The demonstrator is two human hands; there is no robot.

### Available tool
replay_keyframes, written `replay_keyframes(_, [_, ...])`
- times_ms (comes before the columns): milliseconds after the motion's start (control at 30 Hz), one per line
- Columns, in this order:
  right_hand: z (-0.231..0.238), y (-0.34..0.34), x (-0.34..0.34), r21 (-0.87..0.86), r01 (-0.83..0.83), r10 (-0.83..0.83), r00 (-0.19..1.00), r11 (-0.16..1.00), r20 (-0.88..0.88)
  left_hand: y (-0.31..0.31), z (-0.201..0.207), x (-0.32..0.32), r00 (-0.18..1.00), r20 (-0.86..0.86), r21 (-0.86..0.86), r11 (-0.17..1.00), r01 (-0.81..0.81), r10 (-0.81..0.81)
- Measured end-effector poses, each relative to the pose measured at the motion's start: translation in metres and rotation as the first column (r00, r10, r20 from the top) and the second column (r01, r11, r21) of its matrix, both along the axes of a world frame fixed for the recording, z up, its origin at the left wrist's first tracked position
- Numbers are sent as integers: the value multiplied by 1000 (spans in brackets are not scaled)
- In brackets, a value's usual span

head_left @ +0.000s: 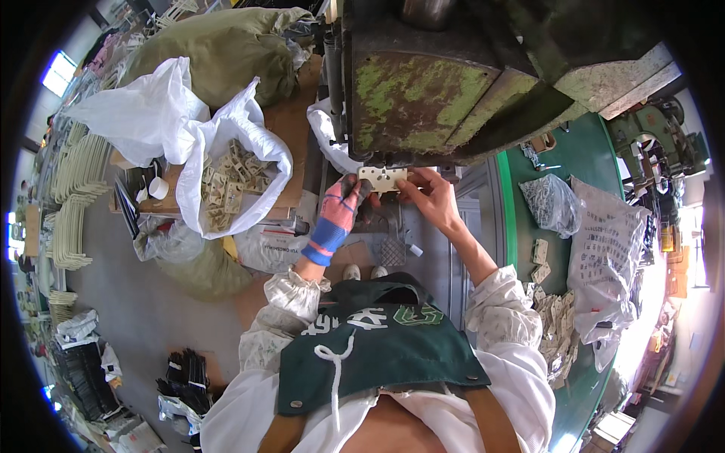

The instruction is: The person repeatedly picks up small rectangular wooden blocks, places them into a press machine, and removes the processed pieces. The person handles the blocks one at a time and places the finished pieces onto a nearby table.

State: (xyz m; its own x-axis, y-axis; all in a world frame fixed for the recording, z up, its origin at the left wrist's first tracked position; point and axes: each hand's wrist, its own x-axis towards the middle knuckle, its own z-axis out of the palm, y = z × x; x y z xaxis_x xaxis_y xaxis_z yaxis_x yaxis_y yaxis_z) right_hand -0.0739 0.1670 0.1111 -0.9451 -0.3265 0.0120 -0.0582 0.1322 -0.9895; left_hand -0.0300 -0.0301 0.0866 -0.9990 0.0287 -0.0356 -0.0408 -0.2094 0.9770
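A flat, cream-coloured plate [382, 180], pierced with small holes, is held just under the head of a machine [423, 98], whose heavy metal is coated in flaking, scuffed green paint. The plate is roughly rectangular; its long axis is laid left to right, nearly level, and its broad face is turned up toward the camera. Its left end is pinched by the left hand [341, 204], which is covered by a pink and blue knit glove with darkened fingertips. Its right end is gripped by the bare right hand [433, 198]; on both hands the fingers are closed to about the plate's thickness. At the left, similar plates [226, 192] are heaped in a crumpled white woven sack [273, 155]. At the right, more plates [555, 321] are piled on a smooth green surface [581, 147], near a glossy clear plastic bag [551, 205].
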Motion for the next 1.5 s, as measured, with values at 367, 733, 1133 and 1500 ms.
replay_keyframes(367, [-8, 3, -16, 17, 114, -114, 955, 993, 273, 3, -46, -7, 937, -331, -607, 785, -123, -109])
replay_keyframes(733, [-292, 62, -202, 489, 413, 183, 590, 768, -786, 21, -19, -31, 966, 218, 268, 960, 80, -141])
replay_keyframes(1133, [-186, 60, -129, 137, 43, -21, 987, 990, -158, -13, -21, -22, 965, 247, 47, 996, 77, -87])
replay_keyframes(1500, [-137, 45, -106, -279, 238, -179, 959, 930, 220, -16, -25, -20, 952, 288, 115, 991, 72, -102])
